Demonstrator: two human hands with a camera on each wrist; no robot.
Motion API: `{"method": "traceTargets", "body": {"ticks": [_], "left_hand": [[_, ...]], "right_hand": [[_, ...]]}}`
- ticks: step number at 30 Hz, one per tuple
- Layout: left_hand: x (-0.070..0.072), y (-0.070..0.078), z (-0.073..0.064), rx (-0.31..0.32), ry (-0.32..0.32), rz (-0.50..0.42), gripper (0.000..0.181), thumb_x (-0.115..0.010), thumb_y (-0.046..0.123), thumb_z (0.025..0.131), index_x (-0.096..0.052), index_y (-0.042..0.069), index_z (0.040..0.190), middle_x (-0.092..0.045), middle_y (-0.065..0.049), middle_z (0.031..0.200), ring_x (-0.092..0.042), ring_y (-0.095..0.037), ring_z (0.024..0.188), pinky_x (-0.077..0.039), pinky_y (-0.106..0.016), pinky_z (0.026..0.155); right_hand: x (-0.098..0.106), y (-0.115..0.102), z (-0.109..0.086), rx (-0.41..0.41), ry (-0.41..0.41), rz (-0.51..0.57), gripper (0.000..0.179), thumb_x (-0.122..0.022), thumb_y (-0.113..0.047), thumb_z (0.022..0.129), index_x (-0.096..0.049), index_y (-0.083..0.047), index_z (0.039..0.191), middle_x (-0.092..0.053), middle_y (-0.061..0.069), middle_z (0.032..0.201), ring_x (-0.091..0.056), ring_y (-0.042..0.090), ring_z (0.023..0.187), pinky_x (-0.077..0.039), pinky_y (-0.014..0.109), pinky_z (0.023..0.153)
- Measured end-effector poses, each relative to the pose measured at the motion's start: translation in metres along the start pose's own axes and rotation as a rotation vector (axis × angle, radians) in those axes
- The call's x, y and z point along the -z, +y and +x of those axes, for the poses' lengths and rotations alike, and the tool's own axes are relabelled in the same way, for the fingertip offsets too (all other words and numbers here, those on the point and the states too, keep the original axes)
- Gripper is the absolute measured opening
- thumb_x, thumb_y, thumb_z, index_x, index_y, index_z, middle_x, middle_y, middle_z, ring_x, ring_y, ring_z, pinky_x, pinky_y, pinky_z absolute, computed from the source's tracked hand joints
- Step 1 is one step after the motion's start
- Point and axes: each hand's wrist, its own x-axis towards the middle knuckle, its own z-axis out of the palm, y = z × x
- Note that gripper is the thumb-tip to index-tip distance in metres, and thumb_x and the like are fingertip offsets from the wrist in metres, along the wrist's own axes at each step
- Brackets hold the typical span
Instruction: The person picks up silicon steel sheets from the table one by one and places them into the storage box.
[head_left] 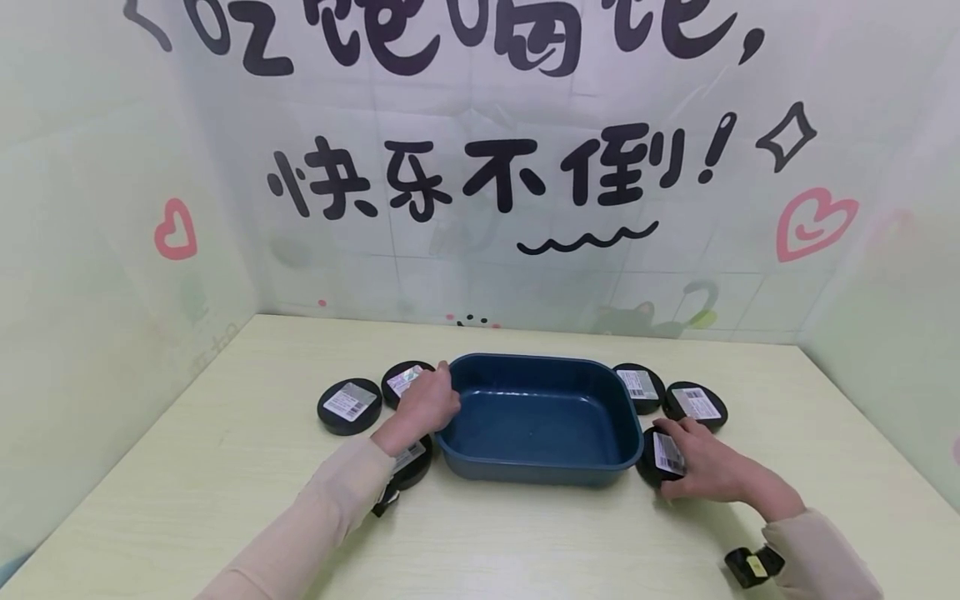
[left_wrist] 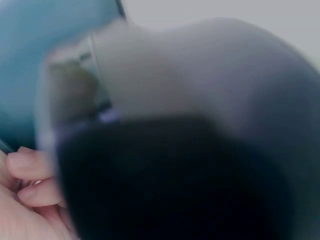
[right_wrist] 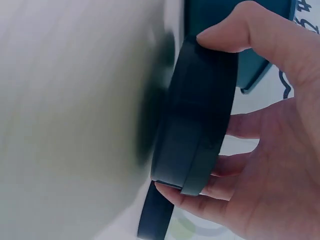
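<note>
Blue basin (head_left: 534, 425) between them, left hand (head_left: 429, 402) grips its rim (head_left: 536, 358), right hand (head_left: 705, 463) a disc (head_left: 663, 457).

Room over blue tub (head_left: 536, 421), black discs (head_left: 349, 407) either side

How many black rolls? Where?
6. Left of the blue tub: outer roll, rear roll, front roll, part-covered by left arm. Right: rear roll, outer roll, front roll gripped by right hand. Arm may hide more.
</note>
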Motion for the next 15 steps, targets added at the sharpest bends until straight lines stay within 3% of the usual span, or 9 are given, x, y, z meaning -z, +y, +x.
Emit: {"method": "traceTargets", "body": {"ticks": [9, 15], "left_hand": [[-0.001, -0.001, 0.001, 0.003, 0.001, -0.007, 0.052, -0.047, 0.005, 0.083, -0.032, -0.012, 0.130, -0.045, -0.008, 0.057, -0.044, -0.015, 0.043, -0.032, -0.022, 0.037], [0.000, 0.000, 0.000, -0.007, 0.011, -0.005, 0.052, -0.047, 0.005, 0.082, -0.034, -0.012, 0.129, -0.045, -0.008, 0.057, -0.043, -0.015, 0.043, -0.032, -0.023, 0.037]], "right_hand": [[0.017, -0.003, -0.004, 0.024, 0.067, -0.001, 0.075, -0.072, -0.024, 0.060, -0.043, 0.006, 0.123, -0.045, 0.023, 0.105, -0.046, 0.028, 0.089, -0.042, 0.042, 0.073], [0.030, -0.005, -0.005, 0.095, 0.176, -0.015, 0.074, -0.071, -0.022, 0.062, -0.042, 0.005, 0.124, -0.042, 0.022, 0.106, -0.043, 0.028, 0.089, -0.040, 0.041, 0.071]]}}
